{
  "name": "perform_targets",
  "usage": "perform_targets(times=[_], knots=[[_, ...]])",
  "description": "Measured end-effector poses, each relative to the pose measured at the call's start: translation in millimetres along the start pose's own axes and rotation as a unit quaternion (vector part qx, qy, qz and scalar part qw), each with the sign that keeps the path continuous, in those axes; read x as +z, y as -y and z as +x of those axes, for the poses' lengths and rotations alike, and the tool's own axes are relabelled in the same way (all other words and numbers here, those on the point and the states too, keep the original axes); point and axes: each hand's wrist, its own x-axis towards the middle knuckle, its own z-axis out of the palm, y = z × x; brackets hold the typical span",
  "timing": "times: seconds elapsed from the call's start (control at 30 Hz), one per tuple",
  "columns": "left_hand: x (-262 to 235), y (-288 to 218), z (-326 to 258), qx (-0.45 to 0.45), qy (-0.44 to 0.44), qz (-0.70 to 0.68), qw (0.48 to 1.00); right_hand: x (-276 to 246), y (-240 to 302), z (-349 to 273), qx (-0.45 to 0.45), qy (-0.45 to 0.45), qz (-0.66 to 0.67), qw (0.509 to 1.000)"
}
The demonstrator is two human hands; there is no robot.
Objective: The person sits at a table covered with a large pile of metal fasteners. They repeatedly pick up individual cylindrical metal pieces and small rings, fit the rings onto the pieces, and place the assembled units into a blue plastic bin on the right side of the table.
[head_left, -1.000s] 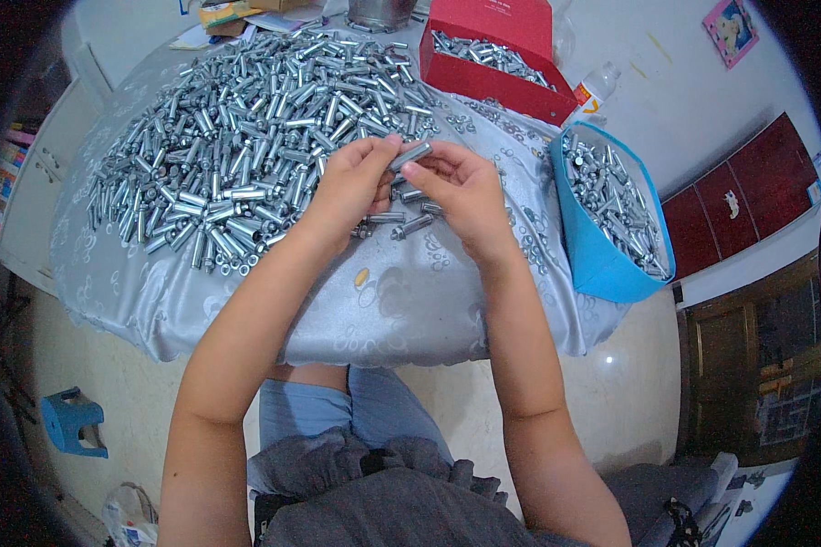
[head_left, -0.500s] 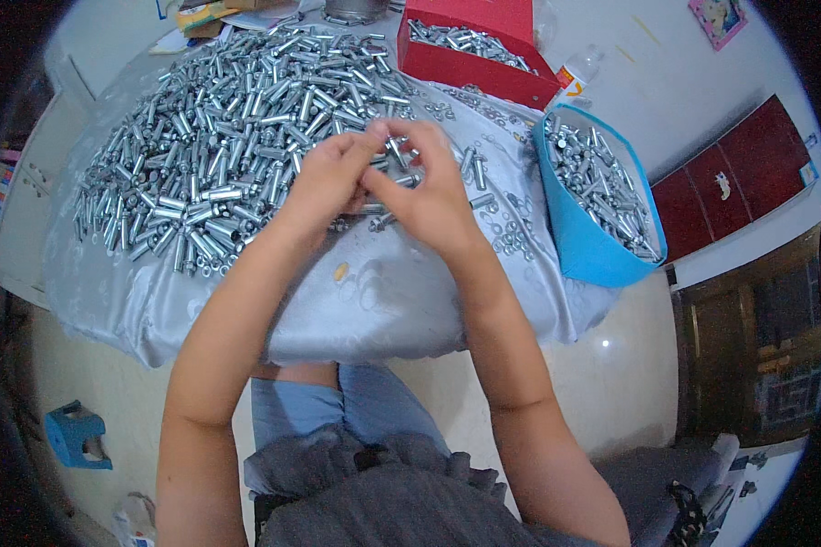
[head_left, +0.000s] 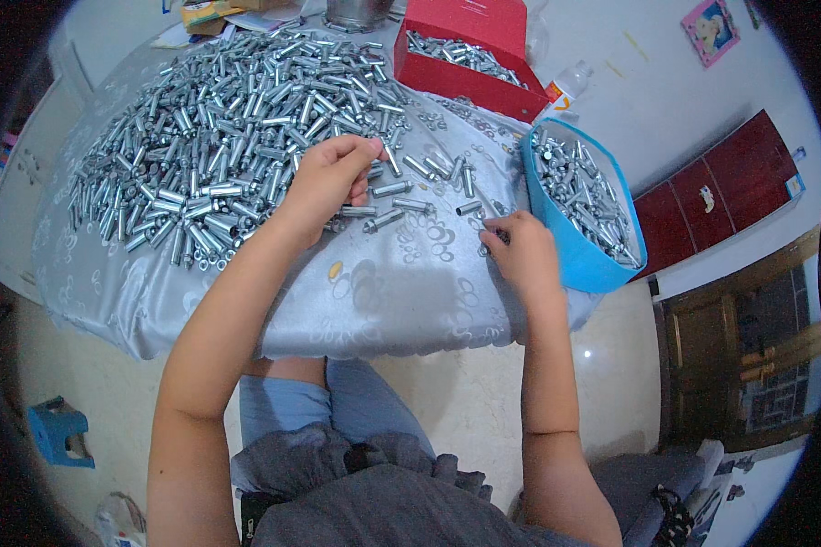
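A large heap of silver metal sleeves and bolts (head_left: 219, 128) covers the far left of a table under a shiny grey cloth (head_left: 383, 292). My left hand (head_left: 328, 182) curls at the heap's near right edge, fingers bent over a few loose metal pieces (head_left: 388, 205). My right hand (head_left: 515, 251) rests on the cloth beside a blue tub (head_left: 602, 269) full of the same metal parts, its fingertips pinching a small dark piece at the tub's near side.
A red box (head_left: 470, 55) holding more metal parts stands at the back, with a clear bottle (head_left: 564, 89) beside it. A metal pot (head_left: 356, 11) sits at the far edge. A blue stool (head_left: 59, 433) stands on the floor at left, dark red cabinets (head_left: 721, 201) at right.
My hands were joined over one part at the table's middle. They have separated: the left stays by the heap, the right has swung out toward the blue tub.
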Motion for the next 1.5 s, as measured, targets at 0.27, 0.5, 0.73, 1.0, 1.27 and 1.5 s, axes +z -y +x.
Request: perform_targets(times=[0.27,0.5,0.73,1.0,1.27,1.5], knots=[[4.0,1.5,-3.0,0.011,0.01,0.052,0.999,-0.1,4.0,-6.4,-0.012,-0.034,0.019,0.999],[9.2,2.5,-8.6,-0.004,0.071,0.066,0.995,-3.7,66.4,11.7,0.018,0.042,0.496,0.867],[4.3,0.1,-7.8,-0.051,0.126,-0.039,0.99,14.3,97.9,24.2,0.054,0.046,0.681,0.729],[4.5,3.0,-6.6,-0.049,0.143,-0.024,0.988,26.2,91.9,19.0,0.084,0.027,0.693,0.716],[8.9,3.1,-8.5,0.004,0.105,0.067,0.992,33.2,100.9,17.9,-0.1,-0.182,0.452,0.867],[9.7,-3.6,-12.2,-0.074,0.137,0.011,0.988,23.0,90.2,13.1,-0.1,-0.181,0.386,0.899]])
